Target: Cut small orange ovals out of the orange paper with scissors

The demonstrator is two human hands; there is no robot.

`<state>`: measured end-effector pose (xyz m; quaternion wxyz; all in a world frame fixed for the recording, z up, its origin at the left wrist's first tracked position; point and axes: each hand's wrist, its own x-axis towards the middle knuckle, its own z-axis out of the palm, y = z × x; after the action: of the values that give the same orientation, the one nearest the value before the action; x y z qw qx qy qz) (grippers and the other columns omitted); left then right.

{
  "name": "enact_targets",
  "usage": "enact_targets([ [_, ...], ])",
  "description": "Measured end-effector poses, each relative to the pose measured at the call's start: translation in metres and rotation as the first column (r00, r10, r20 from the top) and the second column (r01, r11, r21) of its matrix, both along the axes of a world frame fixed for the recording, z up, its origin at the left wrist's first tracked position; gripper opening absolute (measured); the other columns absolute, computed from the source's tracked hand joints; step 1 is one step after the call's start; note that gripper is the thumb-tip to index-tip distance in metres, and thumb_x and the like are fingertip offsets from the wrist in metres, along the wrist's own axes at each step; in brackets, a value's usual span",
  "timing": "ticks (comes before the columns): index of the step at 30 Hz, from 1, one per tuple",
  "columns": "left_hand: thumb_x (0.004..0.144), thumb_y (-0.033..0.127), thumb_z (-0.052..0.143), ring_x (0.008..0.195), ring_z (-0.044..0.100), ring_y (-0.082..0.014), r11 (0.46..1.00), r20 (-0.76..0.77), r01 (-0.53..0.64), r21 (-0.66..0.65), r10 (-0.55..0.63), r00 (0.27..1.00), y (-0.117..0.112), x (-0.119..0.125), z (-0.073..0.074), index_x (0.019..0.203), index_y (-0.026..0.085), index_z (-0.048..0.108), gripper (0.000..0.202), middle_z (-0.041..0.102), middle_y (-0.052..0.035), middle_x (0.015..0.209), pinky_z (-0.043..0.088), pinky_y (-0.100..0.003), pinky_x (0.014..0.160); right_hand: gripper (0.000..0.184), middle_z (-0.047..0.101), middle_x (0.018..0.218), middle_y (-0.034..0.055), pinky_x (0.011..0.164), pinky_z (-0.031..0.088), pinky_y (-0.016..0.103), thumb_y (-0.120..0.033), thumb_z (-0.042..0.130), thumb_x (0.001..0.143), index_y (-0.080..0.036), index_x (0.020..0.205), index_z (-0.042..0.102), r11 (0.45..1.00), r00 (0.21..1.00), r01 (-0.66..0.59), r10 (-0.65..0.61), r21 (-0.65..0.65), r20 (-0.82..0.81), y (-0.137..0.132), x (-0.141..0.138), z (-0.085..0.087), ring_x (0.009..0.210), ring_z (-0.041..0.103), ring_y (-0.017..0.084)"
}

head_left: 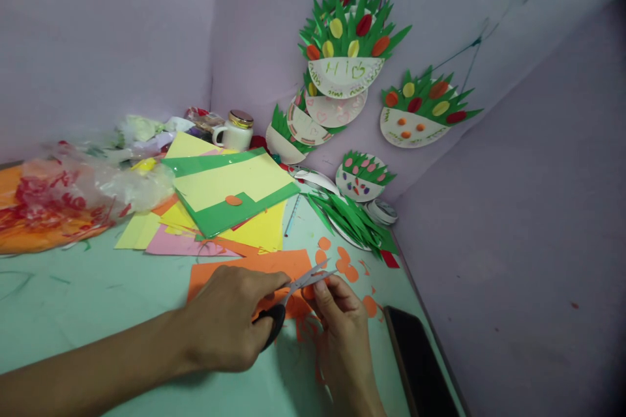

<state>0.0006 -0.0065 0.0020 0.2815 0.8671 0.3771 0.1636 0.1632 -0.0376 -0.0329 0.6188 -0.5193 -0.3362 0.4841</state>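
Note:
My left hand [229, 316] is closed round the black handles of a pair of scissors [274, 326]. The parted blades point right, towards my other hand. Between the thumb and fingers of my right hand [345, 332] is a small orange paper piece [309, 291], right at the blades and partly hidden by them. Beneath both hands lies an orange paper sheet [205, 277] on the pale green table [147, 352]. Several cut orange ovals [348, 270] and scraps are scattered just beyond my right hand.
Stacked coloured paper [229, 179] lies at the back, with plastic bags [98, 189] to its left and a white mug [237, 133] behind. Green paper strips [352, 218] sit at the back right. A dark phone [415, 358] lies along the right edge. Paper-plate flower baskets [347, 75] hang on the wall.

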Motion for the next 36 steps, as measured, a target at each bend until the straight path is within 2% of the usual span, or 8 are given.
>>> enact_targets([
  [7, 0.074, 0.019, 0.041, 0.055, 0.043, -0.0122, 1.0, 0.01, -0.003, 0.008, 0.003, 1.0, -0.0018, -0.0006, 0.0004, 0.076, 0.022, 0.047, 0.007, 0.054, 0.0038, 0.065, 0.028, -0.023, 0.053, 0.016, 0.064, 0.066, 0.0006, 0.053, 0.043, 0.022, -0.034, 0.069, 0.069, -0.019, 0.068, 0.065, 1.0, 1.0, -0.012, 0.012, 0.004, 0.003, -0.0004, 0.0015, -0.0025, 0.06, 0.056, 0.012],
  [15, 0.073, 0.019, 0.041, 0.055, 0.043, -0.0123, 1.0, 0.015, -0.013, 0.012, 0.013, 1.0, -0.0024, -0.0013, 0.0001, 0.076, 0.022, 0.047, 0.007, 0.054, 0.0035, 0.064, 0.028, -0.023, 0.053, 0.017, 0.066, 0.068, 0.0021, 0.055, 0.046, 0.024, -0.034, 0.069, 0.068, -0.018, 0.068, 0.065, 1.0, 1.0, -0.009, 0.009, 0.007, 0.007, -0.0002, -0.0006, 0.0003, 0.064, 0.059, 0.015],
  [20, 0.072, 0.019, 0.041, 0.055, 0.044, -0.0123, 1.0, 0.013, -0.012, 0.014, 0.012, 1.0, -0.0016, -0.0007, -0.0002, 0.078, 0.022, 0.048, 0.01, 0.054, 0.0032, 0.064, 0.028, -0.023, 0.054, 0.019, 0.063, 0.066, 0.0013, 0.044, 0.041, 0.02, -0.035, 0.07, 0.066, -0.017, 0.071, 0.065, 1.0, 1.0, -0.004, 0.003, -0.03, -0.022, -0.0002, 0.0005, -0.0023, 0.057, 0.057, 0.014],
  [25, 0.074, 0.02, 0.04, 0.054, 0.043, -0.0123, 1.0, 0.009, -0.011, 0.01, 0.011, 1.0, -0.0011, 0.0003, 0.0031, 0.074, 0.021, 0.047, 0.007, 0.053, 0.0029, 0.062, 0.028, -0.023, 0.053, 0.017, 0.065, 0.067, 0.0018, 0.054, 0.045, 0.022, -0.033, 0.071, 0.066, -0.017, 0.068, 0.065, 1.0, 0.999, 0.024, -0.024, -0.011, -0.048, -0.0005, -0.0002, -0.002, 0.062, 0.059, 0.014],
  [29, 0.073, 0.019, 0.04, 0.053, 0.042, -0.0123, 1.0, 0.003, -0.015, 0.016, 0.015, 1.0, -0.0022, 0.0004, 0.0044, 0.074, 0.021, 0.047, 0.008, 0.052, 0.0031, 0.062, 0.027, -0.023, 0.052, 0.016, 0.063, 0.062, 0.0004, 0.05, 0.043, 0.021, -0.033, 0.071, 0.066, -0.018, 0.067, 0.065, 0.999, 0.998, 0.034, -0.035, -0.017, -0.042, -0.0006, -0.0012, 0.0001, 0.059, 0.057, 0.013],
  [33, 0.073, 0.018, 0.04, 0.055, 0.044, -0.0124, 1.0, 0.005, -0.011, 0.019, 0.011, 1.0, -0.0029, -0.0004, 0.0042, 0.076, 0.021, 0.048, 0.009, 0.054, 0.003, 0.064, 0.028, -0.023, 0.053, 0.016, 0.064, 0.065, 0.001, 0.057, 0.046, 0.024, -0.033, 0.071, 0.066, -0.017, 0.066, 0.065, 1.0, 0.999, 0.009, -0.009, 0.011, -0.041, -0.0002, -0.0015, 0.0, 0.061, 0.057, 0.013],
  [36, 0.072, 0.018, 0.041, 0.055, 0.044, -0.0125, 1.0, 0.008, -0.01, 0.023, 0.01, 1.0, -0.0027, -0.0012, 0.003, 0.076, 0.021, 0.047, 0.008, 0.055, 0.0028, 0.065, 0.028, -0.023, 0.054, 0.017, 0.065, 0.066, 0.0017, 0.055, 0.044, 0.023, -0.033, 0.07, 0.067, -0.017, 0.068, 0.065, 1.0, 0.999, 0.002, -0.003, -0.019, -0.047, -0.0003, -0.0014, -0.0013, 0.061, 0.057, 0.013],
])
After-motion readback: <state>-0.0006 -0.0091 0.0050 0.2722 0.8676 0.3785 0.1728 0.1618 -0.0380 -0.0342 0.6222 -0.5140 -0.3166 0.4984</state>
